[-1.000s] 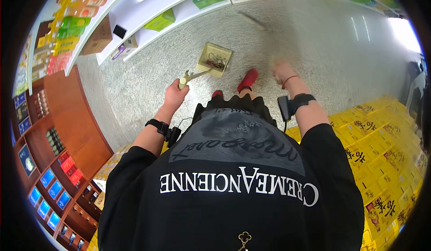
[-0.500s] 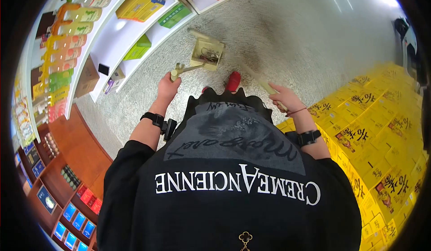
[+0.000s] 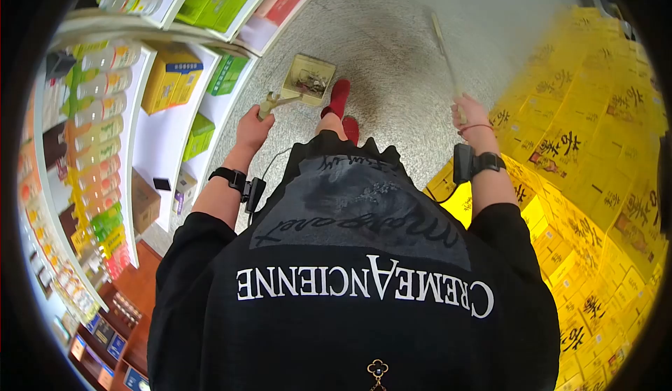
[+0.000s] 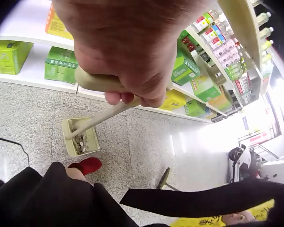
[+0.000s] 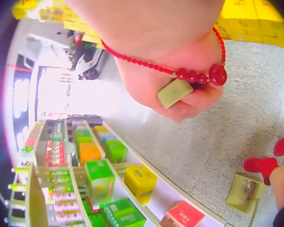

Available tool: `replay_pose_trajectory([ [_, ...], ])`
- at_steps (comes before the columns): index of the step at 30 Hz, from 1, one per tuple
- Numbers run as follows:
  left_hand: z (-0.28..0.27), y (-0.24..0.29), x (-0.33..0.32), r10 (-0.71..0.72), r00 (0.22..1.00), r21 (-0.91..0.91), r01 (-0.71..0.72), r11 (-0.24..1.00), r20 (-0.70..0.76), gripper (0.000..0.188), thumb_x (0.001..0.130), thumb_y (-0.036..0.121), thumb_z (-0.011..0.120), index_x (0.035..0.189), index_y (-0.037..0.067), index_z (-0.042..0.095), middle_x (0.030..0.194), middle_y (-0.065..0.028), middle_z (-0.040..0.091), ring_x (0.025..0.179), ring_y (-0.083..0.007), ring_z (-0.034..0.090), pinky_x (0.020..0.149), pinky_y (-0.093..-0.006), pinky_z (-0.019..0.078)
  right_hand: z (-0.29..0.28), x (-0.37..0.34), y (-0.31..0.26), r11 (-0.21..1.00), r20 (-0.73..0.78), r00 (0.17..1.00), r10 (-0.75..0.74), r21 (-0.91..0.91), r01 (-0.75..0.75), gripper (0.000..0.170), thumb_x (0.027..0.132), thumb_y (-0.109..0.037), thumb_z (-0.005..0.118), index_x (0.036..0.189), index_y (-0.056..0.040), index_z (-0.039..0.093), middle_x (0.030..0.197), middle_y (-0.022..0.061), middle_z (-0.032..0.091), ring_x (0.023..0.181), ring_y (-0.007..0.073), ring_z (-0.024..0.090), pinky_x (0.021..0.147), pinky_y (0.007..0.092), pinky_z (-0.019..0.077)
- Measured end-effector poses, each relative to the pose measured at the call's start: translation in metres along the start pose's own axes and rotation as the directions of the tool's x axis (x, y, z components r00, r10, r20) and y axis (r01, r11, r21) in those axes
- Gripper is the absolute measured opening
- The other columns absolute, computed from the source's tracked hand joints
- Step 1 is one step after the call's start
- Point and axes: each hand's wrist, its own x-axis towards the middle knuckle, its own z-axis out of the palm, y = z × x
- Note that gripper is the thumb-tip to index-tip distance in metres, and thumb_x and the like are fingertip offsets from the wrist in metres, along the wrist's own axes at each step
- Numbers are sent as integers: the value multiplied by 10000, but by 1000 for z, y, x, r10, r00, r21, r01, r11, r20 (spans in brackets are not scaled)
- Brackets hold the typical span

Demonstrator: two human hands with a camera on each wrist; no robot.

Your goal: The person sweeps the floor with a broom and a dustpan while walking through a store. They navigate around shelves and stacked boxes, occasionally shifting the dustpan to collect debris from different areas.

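In the head view my left hand (image 3: 253, 129) grips the pale handle of a long-handled dustpan (image 3: 309, 78); its pan lies on the floor left of my red shoes, with dark debris inside. The left wrist view shows the fingers curled round the handle above the dustpan (image 4: 70, 142). My right hand (image 3: 476, 119) grips a pale broom stick (image 3: 446, 53) that slants away over the floor. The broom head (image 4: 164, 178) shows at the floor in the left wrist view. From the right wrist, the handle end (image 5: 175, 92) pokes out of my closed fist.
White shelves (image 3: 162, 146) with bottles and boxes run along the left. Stacked yellow cartons (image 3: 581, 146) stand at the right, close to my right arm. Grey speckled floor (image 3: 392, 62) lies between them. A brown wooden cabinet (image 3: 137, 286) is at the lower left.
The view has turned, so shelves and cartons sit differently. My right hand has moved out to the right with the broom, whose stick now points away from the dustpan. My feet have shifted.
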Motion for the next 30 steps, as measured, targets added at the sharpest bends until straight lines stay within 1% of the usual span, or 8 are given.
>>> replay_pose_trajectory([
  [4, 3, 25, 36, 88, 994, 4, -88, 996, 65, 335, 750, 298, 607, 949, 30, 584, 785, -173, 627, 742, -323, 612, 673, -385, 470, 8, 17, 27, 994, 61, 995, 85, 66, -89, 172, 816, -111, 584, 959, -109, 488, 647, 3, 475, 466, 116, 452, 357, 253, 346],
  [7, 4, 40, 64, 159, 981, -17, -159, 987, 114, 329, 755, 299, 604, 942, 29, 578, 796, -176, 625, 763, -336, 608, 683, -395, 467, 33, 3, 46, 966, 132, 990, 52, -256, -16, 411, 801, -125, 602, 1199, -113, 502, 631, -15, 468, 465, 84, 433, 366, 236, 345],
  [9, 3, 57, 85, 227, 962, 29, -234, 972, 154, 323, 755, 295, 604, 936, 30, 577, 803, -178, 626, 770, -344, 606, 687, -400, 467, 49, -16, 37, 933, 116, 993, 34, -361, 10, 424, 798, -125, 598, 1214, -90, 522, 660, 14, 490, 465, 115, 425, 391, 253, 348],
  [17, 1, 129, 152, 314, 915, 40, -334, 942, 253, 301, 749, 275, 605, 923, 32, 568, 823, -176, 626, 786, -354, 599, 694, -403, 464, 37, -47, -7, 945, 258, 954, 151, -323, -62, 544, 798, -133, 597, 1324, -109, 461, 671, 11, 505, 476, 79, 437, 391, 223, 334],
  [19, -6, 148, 161, 342, 889, 63, -378, 924, 306, 296, 752, 273, 605, 918, 32, 562, 811, -167, 622, 770, -342, 596, 686, -394, 459, 21, -57, 1, 993, 143, 986, 88, -86, -76, 525, 810, -137, 586, 1317, -89, 462, 675, 8, 511, 464, 72, 433, 386, 217, 328],
  [23, -9, 178, 183, 393, 838, 109, -462, 880, 379, 284, 752, 263, 609, 909, 33, 556, 793, -161, 615, 748, -330, 591, 674, -384, 454, -20, -72, 8, 986, 14, 993, 119, 116, -120, 610, 831, -134, 576, 1392, -120, 338, 616, -25, 447, 415, 56, 374, 351, 211, 293],
  [27, 0, 211, 201, 444, 783, 121, -539, 833, 435, 274, 748, 241, 619, 907, 29, 550, 769, -159, 601, 721, -314, 583, 662, -377, 451, -44, -60, 16, 964, -168, 974, 150, 243, -106, 521, 838, -162, 570, 1327, -122, 397, 636, -36, 442, 429, 66, 382, 358, 208, 306],
  [30, 8, 237, 209, 458, 745, 132, -580, 804, 484, 269, 749, 233, 621, 906, 27, 549, 759, -160, 594, 705, -307, 574, 658, -374, 448, -60, -30, 27, 924, -284, 940, 188, 376, -71, 145, 857, -175, 556, 978, -142, 483, 639, -21, 460, 450, 66, 406, 375, 197, 342],
])
